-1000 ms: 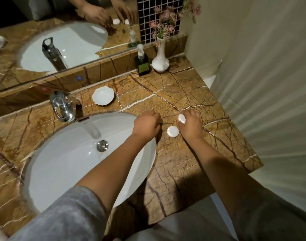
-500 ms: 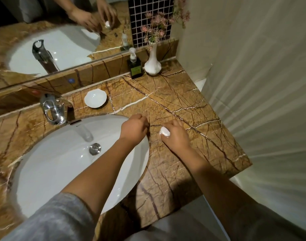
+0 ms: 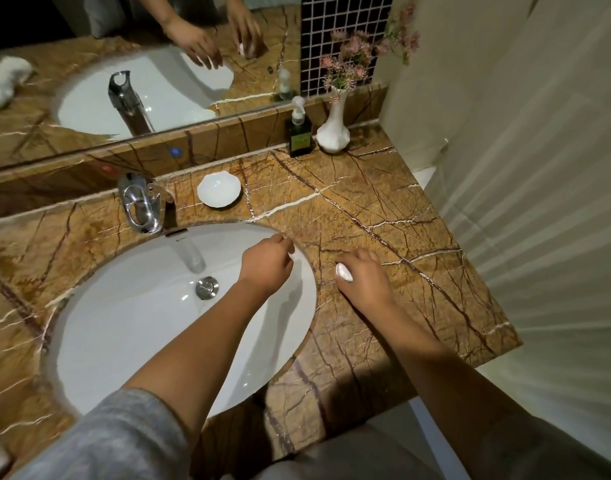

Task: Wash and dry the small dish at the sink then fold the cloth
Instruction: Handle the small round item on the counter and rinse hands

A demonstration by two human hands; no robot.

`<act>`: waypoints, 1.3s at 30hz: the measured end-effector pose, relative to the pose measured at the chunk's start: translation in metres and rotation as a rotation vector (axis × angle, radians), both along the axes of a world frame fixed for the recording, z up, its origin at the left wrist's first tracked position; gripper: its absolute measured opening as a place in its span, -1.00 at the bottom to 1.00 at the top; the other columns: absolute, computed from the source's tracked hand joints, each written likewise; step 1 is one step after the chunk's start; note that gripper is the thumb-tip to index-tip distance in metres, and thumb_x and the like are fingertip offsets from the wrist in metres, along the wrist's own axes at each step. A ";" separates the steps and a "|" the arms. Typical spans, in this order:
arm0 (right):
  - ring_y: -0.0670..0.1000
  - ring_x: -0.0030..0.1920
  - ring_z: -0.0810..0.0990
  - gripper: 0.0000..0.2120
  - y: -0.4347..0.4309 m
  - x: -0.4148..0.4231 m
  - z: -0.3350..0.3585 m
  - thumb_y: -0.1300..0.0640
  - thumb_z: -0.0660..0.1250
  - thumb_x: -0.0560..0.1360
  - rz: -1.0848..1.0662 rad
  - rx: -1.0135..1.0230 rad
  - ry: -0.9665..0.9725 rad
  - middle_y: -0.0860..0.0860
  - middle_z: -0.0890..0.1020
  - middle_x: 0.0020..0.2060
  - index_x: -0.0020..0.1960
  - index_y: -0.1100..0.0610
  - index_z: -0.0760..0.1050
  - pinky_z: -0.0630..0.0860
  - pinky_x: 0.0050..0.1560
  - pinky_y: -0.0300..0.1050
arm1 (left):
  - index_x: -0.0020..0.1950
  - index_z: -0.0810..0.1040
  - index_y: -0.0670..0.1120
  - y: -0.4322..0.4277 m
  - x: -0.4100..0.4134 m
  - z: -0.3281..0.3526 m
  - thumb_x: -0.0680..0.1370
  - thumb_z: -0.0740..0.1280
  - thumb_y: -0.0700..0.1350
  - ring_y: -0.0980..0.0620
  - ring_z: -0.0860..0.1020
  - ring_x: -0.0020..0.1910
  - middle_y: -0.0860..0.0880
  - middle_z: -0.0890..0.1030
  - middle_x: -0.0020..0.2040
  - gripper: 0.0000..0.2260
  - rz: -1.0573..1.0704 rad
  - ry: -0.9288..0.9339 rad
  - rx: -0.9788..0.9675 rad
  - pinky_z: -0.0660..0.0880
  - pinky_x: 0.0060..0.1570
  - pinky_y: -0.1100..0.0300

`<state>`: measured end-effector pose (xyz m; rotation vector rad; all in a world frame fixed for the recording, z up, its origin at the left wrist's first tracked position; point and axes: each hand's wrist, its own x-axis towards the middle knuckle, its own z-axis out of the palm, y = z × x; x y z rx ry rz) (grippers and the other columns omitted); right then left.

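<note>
Holding a small white thing point(image 3: 344, 272) tight in the right hand point(image 3: 364, 278), left hand point(image 3: 267, 263) curled with nothing over the sink point(image 3: 124, 327), dish point(image 3: 218, 193) waiting by the tap point(image 3: 141, 206), best lifted gently with dry fingers

1. The left arm point(image 3: 179, 344) wears a loose, mottled grey sleeve of soft fabric point(image 3: 103, 441), pushed up so the forearm is bare.
2. The right arm point(image 3: 446, 368) is bare from wrist to past the elbow; a dark sleeve edge shows at 5 o'clock, blurred.
3. Both hands are bare: left hand point(image 3: 266, 268), right hand point(image 3: 364, 277).
4. No rings or watch are visible.
</note>
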<state>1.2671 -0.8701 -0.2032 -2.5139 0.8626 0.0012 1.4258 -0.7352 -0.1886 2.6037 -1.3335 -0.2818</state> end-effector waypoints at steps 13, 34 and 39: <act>0.23 0.12 0.50 -0.72 0.034 0.178 0.049 0.14 0.39 0.43 0.226 0.013 -0.068 0.21 0.57 0.07 0.14 0.13 0.60 0.41 0.01 -0.05 | 0.16 0.55 -0.03 0.115 0.067 -0.007 0.53 0.23 -0.16 -0.05 0.54 0.04 -0.01 0.57 0.05 -0.77 0.278 0.037 0.046 0.42 -0.22 0.16; 0.23 0.24 0.44 -0.54 0.046 0.304 0.014 0.09 0.44 0.42 0.379 -0.048 -0.031 0.21 0.55 0.20 0.27 0.19 0.48 0.40 0.21 0.02 | 0.08 0.52 -0.04 0.136 0.102 -0.056 0.50 0.22 -0.18 -0.11 0.54 -0.01 -0.05 0.57 0.02 -0.80 0.381 0.191 0.022 0.40 -0.20 0.14; 0.18 0.25 0.44 -0.53 0.046 0.300 0.012 0.05 0.45 0.43 0.387 -0.080 -0.068 0.17 0.56 0.21 0.28 0.19 0.48 0.40 0.22 0.02 | 0.04 0.52 -0.03 0.135 0.099 -0.057 0.52 0.23 -0.17 -0.11 0.55 -0.06 -0.04 0.59 -0.01 -0.86 0.382 0.191 0.017 0.35 -0.24 0.19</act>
